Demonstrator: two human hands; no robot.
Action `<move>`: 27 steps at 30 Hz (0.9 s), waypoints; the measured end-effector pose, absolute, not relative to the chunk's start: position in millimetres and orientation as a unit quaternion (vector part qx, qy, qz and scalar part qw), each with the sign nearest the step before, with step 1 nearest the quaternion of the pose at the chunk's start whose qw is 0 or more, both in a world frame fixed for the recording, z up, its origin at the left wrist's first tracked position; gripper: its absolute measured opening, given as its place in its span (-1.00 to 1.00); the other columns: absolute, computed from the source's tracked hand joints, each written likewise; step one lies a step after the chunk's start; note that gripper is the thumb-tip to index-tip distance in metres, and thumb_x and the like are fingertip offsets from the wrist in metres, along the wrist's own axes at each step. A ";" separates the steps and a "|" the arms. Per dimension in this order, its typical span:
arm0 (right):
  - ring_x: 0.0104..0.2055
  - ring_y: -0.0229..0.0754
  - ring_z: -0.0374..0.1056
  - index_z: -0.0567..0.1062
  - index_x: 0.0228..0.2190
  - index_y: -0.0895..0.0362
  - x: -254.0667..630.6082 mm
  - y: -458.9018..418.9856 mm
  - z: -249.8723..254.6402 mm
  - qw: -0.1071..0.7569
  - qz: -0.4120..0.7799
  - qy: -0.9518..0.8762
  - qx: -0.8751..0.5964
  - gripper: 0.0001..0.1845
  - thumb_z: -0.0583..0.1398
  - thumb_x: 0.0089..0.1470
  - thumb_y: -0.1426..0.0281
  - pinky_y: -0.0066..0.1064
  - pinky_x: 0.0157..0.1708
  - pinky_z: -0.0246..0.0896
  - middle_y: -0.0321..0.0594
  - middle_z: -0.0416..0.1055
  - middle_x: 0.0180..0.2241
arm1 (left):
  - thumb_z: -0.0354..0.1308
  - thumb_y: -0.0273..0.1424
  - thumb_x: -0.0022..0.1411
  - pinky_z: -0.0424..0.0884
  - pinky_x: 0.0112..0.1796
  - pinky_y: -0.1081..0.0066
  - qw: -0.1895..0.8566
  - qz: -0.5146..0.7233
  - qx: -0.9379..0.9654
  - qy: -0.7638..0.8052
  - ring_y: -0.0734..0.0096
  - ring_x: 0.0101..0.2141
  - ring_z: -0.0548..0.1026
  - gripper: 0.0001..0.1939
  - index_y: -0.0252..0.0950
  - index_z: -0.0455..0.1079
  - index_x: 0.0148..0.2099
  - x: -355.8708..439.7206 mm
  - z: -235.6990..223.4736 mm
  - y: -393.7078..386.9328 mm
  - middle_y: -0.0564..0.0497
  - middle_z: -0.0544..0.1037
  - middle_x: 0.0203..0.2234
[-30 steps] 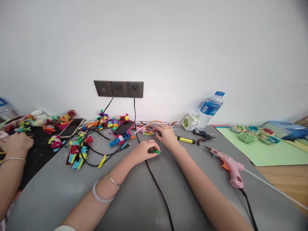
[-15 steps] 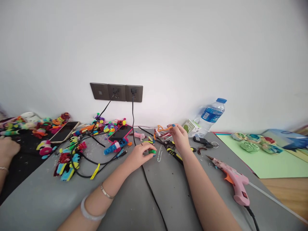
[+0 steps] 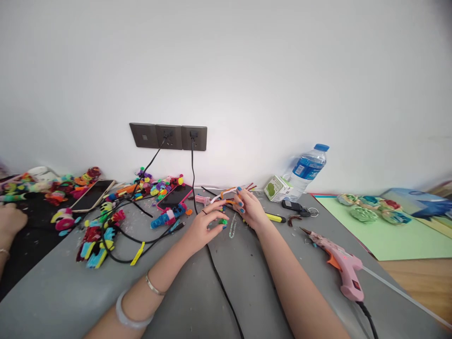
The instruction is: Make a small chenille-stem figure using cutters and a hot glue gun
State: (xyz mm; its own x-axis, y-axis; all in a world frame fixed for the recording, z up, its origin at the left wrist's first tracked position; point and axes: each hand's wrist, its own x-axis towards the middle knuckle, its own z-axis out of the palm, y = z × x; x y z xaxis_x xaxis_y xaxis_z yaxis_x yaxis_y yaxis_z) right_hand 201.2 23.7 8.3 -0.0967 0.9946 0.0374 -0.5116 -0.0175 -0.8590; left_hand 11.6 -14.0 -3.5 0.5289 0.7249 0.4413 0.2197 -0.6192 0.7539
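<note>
My left hand rests on the grey table with its fingers curled round a small green piece. Close beside it, my right hand pinches an orange pipe cleaner whose end sticks up to the left. The two hands nearly touch. A short pale beaded strip lies on the table between them. A yellow-handled tool lies just right of my right hand.
Black cables run from wall sockets across the table. Colourful craft pieces, two phones, a water bottle, a small carton, keys and a pink glue gun lie about. Another person's hand is at far left.
My right hand lifted the orange pipe cleaner from the pile and has come down and left, close to my left hand. The left hand has kept the green piece.
</note>
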 end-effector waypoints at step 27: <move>-0.71 -0.37 -0.17 0.30 -0.47 0.05 211.4 23.9 14.1 0.632 0.614 -0.360 -0.305 -0.66 0.30 -0.03 0.13 -0.51 -0.69 -0.08 -0.54 -0.10 -0.71 | 0.12 -0.29 0.22 0.34 -0.42 0.48 0.461 0.381 0.709 0.374 0.35 -0.30 0.54 -0.77 -0.28 0.46 -0.14 15.7 -3.3 -12.3 -0.07 0.61 -0.28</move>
